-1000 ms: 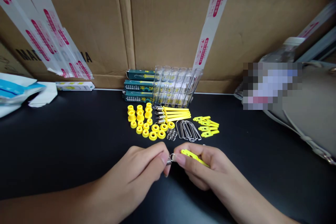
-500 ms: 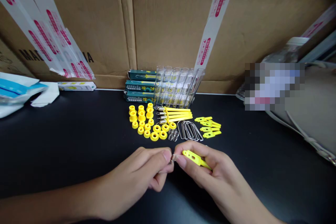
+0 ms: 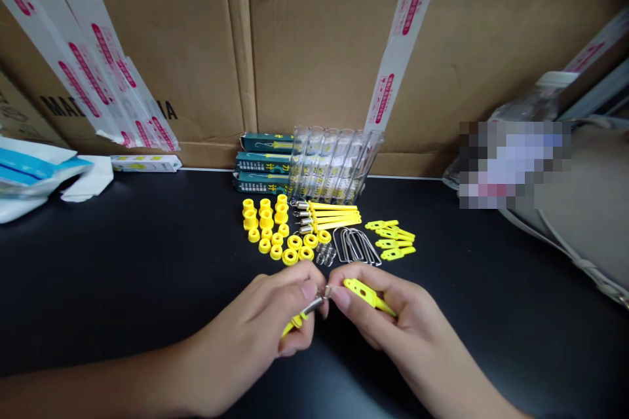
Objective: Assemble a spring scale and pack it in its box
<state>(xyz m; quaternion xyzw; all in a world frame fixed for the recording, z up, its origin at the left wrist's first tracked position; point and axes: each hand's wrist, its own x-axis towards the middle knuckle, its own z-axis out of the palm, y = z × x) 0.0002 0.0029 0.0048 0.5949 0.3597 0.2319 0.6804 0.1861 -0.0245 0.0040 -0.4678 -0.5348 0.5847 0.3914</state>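
Observation:
My left hand (image 3: 260, 324) is closed around a yellow rod with a metal spring (image 3: 297, 322), which slants up toward the right between thumb and fingers. At its upper end a small wire loop (image 3: 326, 291) bridges the gap between my two hands. The thumb and forefinger of my right hand (image 3: 393, 317) pinch close on that loop. A bright yellow plastic piece with holes (image 3: 363, 291) also rests in my right hand, its narrow end hidden behind the palm. Just beyond lie small coil springs (image 3: 325, 254) and bent metal wires (image 3: 354, 245).
Yellow caps and rings (image 3: 265, 217) stand in groups, left of several yellow rods with springs (image 3: 329, 216). More flat yellow pieces (image 3: 397, 253) lie at right. Clear tubes (image 3: 331, 163) stand before green boxes (image 3: 260, 162). A bottle (image 3: 531, 105) and bag (image 3: 584, 196) are far right.
My left fingers have shifted and rolled, and the spring and yellow rod now show beneath the thumb. My right hand keeps nearly the same place and grip.

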